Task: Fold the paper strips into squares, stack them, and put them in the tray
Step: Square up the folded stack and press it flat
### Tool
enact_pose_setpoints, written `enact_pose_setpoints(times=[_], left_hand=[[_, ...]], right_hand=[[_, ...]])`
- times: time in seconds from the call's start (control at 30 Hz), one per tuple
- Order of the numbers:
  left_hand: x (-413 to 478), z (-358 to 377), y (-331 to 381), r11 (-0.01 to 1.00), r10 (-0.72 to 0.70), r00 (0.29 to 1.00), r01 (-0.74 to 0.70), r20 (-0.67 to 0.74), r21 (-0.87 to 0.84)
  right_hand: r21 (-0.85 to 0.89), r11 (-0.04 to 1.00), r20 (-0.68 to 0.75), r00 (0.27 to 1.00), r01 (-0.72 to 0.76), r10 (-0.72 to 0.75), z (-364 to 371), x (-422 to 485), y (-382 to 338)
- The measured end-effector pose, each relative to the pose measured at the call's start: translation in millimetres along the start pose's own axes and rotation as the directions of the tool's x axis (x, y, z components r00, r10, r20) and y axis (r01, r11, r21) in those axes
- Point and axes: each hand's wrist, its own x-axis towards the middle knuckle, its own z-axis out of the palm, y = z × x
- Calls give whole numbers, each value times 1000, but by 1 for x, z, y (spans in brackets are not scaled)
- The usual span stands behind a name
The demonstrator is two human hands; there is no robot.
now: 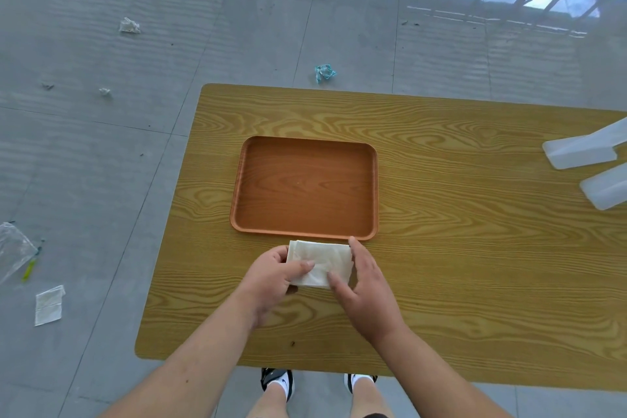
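Observation:
A folded white paper square [322, 258] lies on the wooden table [458, 265], just in front of the near rim of the brown tray [371, 187]. The tray holds nothing. My left hand [271, 276] grips the paper's left edge, thumb on top and fingers curled beneath. My right hand [366, 285] rests on the paper's right side, thumb pressing its near edge and index finger lying along its right edge up to the tray's corner.
Two translucent plastic containers [583, 153] lie at the table's right edge. On the grey floor are crumpled paper scraps [129, 25], a teal wad [325, 72], a flat paper piece [49, 305] and a clear bag [13, 249]. My feet show below the table's near edge.

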Motion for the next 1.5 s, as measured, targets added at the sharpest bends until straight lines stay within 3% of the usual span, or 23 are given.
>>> enact_pose_setpoints(times=[0.07,0.2,0.3,0.4,0.47,0.57,0.7,0.8,0.9,1.1,1.2,1.27,1.33,1.4,1.5], left_hand=[[-1,-5,5,999,8,996,-5,85,-38],[0,-12,18,995,30,977,-9,212,-102],[3,-17,30,990,40,965,-3,259,-142],[12,-19,41,993,27,975,-1,222,-119],[25,-20,51,998,42,994,-38,97,-40],[53,-21,71,968,153,981,-125,-119,216],[89,-22,105,803,348,912,-169,-220,571],[103,-22,117,624,410,883,-87,-230,777],[109,-19,117,543,426,877,-50,-223,839],[111,-12,115,475,470,853,-30,-225,880],[107,-10,110,490,566,784,-71,-255,869],[107,-9,106,342,680,720,-143,-140,929],[109,-8,102,51,765,638,-193,86,980],[110,-11,101,-197,758,587,-211,285,958],[106,-20,90,-317,711,565,-273,418,908]], right_hand=[[260,954,21,989,-148,147,-9,7,-13],[617,707,225,938,-347,264,-23,27,-34],[697,513,433,864,-502,257,-30,38,-39],[673,480,492,825,-563,279,-36,53,-41],[621,591,396,856,-516,331,-37,71,-45],[391,819,193,907,-420,374,-37,107,-56],[66,943,78,944,-325,320,-36,152,-71],[-160,953,13,965,-258,263,-34,169,-73],[-267,930,8,965,-251,263,-32,174,-70],[-457,869,-39,980,-193,197,-28,175,-66],[-523,843,-112,991,-126,79,-25,172,-66],[-578,816,-127,985,23,-118,-20,168,-64],[-677,712,-57,952,184,-301,-16,165,-60],[-730,623,31,924,281,-381,-15,164,-56],[-735,595,85,915,325,-395,-17,157,-48]])
